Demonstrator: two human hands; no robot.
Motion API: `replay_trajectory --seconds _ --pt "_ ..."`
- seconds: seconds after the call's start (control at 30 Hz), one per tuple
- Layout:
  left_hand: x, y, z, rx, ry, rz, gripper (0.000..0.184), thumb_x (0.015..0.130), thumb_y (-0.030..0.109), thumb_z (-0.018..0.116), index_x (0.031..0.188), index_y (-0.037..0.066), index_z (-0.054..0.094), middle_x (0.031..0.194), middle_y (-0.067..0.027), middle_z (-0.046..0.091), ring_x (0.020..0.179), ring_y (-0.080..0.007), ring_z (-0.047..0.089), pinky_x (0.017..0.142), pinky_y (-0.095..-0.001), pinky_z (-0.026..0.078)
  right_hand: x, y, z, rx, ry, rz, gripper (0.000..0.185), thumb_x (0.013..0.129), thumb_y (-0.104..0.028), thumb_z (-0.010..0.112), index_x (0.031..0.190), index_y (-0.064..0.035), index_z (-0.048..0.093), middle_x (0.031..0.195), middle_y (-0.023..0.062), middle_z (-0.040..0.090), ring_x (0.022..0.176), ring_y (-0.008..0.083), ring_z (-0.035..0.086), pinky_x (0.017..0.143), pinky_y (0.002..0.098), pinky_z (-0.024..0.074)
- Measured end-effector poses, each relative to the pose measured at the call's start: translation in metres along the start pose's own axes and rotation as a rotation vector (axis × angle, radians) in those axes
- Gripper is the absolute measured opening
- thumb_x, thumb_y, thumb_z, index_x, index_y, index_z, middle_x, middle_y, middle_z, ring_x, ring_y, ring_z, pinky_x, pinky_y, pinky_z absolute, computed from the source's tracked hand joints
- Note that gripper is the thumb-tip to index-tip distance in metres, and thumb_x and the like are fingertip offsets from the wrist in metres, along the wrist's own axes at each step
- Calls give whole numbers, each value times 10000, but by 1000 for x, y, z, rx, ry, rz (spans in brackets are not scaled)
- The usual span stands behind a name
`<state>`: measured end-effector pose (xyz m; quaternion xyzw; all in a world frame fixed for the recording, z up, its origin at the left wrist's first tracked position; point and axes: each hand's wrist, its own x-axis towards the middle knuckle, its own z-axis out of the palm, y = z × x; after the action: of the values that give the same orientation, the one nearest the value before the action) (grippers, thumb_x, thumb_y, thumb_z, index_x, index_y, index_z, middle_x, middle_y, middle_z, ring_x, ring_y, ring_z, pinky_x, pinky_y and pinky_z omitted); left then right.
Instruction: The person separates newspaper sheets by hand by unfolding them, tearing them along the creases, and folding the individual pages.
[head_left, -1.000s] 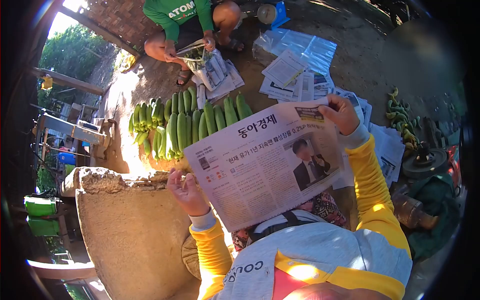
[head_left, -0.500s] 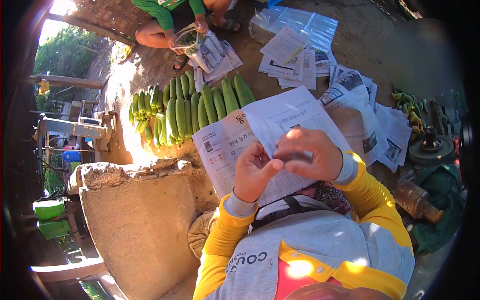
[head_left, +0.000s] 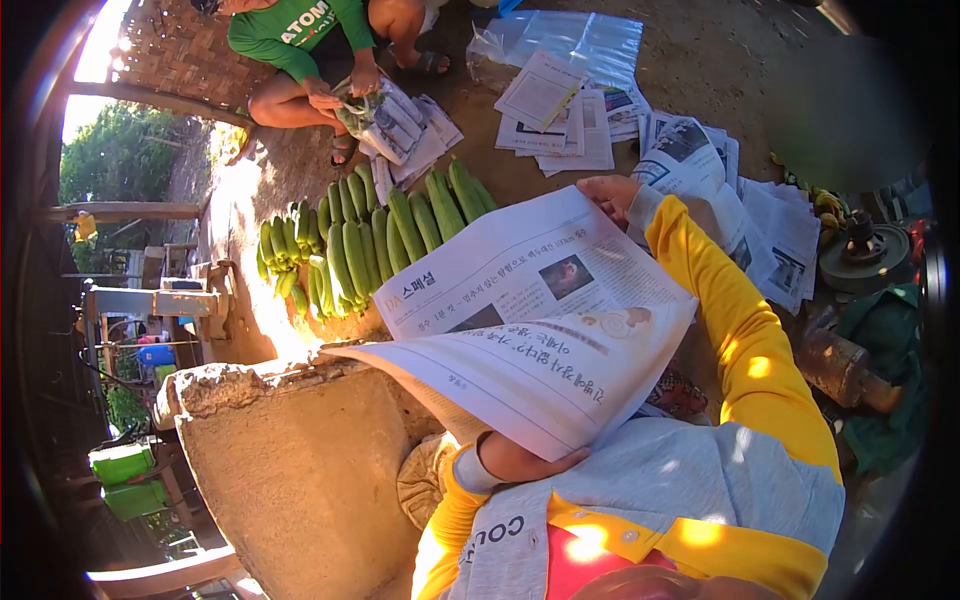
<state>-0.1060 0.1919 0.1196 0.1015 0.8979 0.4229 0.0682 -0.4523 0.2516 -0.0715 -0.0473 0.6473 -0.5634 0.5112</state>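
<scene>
An open newspaper sheet (head_left: pixel 470 260) with Korean print spreads over my lap, its near part curled up and folded toward me. My right hand (head_left: pixel 612 197) is at the far right corner, with its fingers closed on the paper's edge. Close to my waist, my left hand (head_left: pixel 520 462) holds the near edge, its fingers partly covered by the curled page. Just beyond the sheet, rows of long green gourd-like fruits (head_left: pixel 350 250) lie on the ground.
Across from me, a person in a green shirt (head_left: pixel 300 40) crouches, handling a newspaper-wrapped bundle (head_left: pixel 395 125). Loose newspapers (head_left: pixel 555 110) and clear plastic (head_left: pixel 580 45) lie ahead. A concrete block (head_left: pixel 290 450) stands at left; a round metal weight (head_left: pixel 865 250) sits at right.
My hands have moved apart, the right out to the far corner and the left down toward my waist. The newspaper has been opened to another page, which now curls toward me.
</scene>
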Motion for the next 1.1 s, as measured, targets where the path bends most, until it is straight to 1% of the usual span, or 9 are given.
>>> replay_trajectory --seconds 0.07,0.27,0.5,0.6,0.67,0.73,0.87,1.0,1.1 --pt "-3 -5 5 36 -55 -9 373 733 233 702 1055 61 626 1065 -97 610 987 -277 563 868 -376 441 19 18 -1 -15 -157 -90 521 784 -403 664 1160 -49 591 1105 119 622 969 247 609 825 255 456" --pt "1 -2 1 268 99 166 317 748 275 663 982 63 640 973 -106 616 920 -291 569 811 -394 454 22 2 4 -531 488 -394 460 757 -344 701 1077 -21 634 985 124 661 861 232 627 795 279 474" --pt "-7 0 -12 264 100 143 315 695 211 719 968 65 660 1005 -87 633 957 -275 588 846 -373 454 60 0 -59 -411 826 -456 290 794 -286 651 1000 -82 661 928 109 668 856 246 632 788 317 474" --pt "-26 -15 -18 145 179 55 325 710 120 696 1012 21 630 997 -100 633 934 -257 599 845 -353 453 80 3 -80 -83 930 -548 236 797 -254 647 948 -73 666 883 109 671 827 254 636 762 332 477" --pt "-42 -27 -14 -171 228 -198 339 718 57 671 1045 -3 607 1012 -103 625 966 -225 584 863 -334 439 86 -1 -84 67 1019 -603 214 794 -233 646 933 -73 667 869 113 671 811 264 637 751 335 479" --pt "-46 -36 -15 -323 233 -324 434 730 -37 619 1153 -37 524 1076 -98 595 1024 -179 542 895 -301 411 94 6 -88 -60 1118 -558 230 803 -247 634 943 -69 670 892 117 673 823 243 637 761 323 478" --pt "-62 -69 25 -515 381 -469 562 709 -23 604 1241 -45 424 1152 -98 551 1059 -204 517 942 -309 375 119 67 -101 -150 1166 -360 247 796 -257 621 941 -63 666 921 129 669 848 276 635 779 340 479" --pt "-54 -59 26 -917 546 -644 408 734 16 569 1135 -48 531 1085 -89 586 1017 -201 534 911 -306 394 136 154 -126 -186 1141 -190 223 789 -250 616 923 -80 669 949 129 663 889 290 626 809 347 473" --pt "-70 -69 27 -1156 681 -663 513 683 9 551 1187 -39 468 1098 -126 591 967 -220 592 873 -324 449 124 174 -136 -167 1176 -107 206 814 -233 599 942 -82 655 968 129 655 904 287 619 818 344 468"
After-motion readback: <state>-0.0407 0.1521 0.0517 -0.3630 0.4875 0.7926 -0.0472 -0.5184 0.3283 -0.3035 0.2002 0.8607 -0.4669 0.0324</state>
